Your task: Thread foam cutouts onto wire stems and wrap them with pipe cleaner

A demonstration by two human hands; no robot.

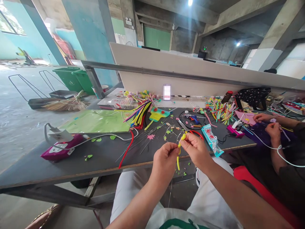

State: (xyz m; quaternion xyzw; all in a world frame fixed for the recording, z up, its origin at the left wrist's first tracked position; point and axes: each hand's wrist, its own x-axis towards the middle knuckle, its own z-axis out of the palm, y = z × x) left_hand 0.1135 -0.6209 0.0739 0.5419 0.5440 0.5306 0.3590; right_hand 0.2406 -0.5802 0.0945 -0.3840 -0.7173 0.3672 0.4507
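A yellow pipe cleaner (178,163) is held between both hands just in front of the table's near edge. Its upper part is bent or twisted into a small bunch, and a straight tail hangs down below the fingers. My left hand (165,159) pinches it from the left, lower down. Higher up, my right hand (195,148) pinches the bunched part from the right. The fingertips partly hide the twisted section. Beyond the hands lie scissors (182,124) and a red pipe cleaner (127,149).
On the dark table (100,171) are a green sheet (95,121), bundled coloured pipe cleaners (141,117), a blue glue gun (194,119), a blue snack packet (211,139) and a magenta box (62,147) with a cable. A co-worker's hands (273,128) work at the right.
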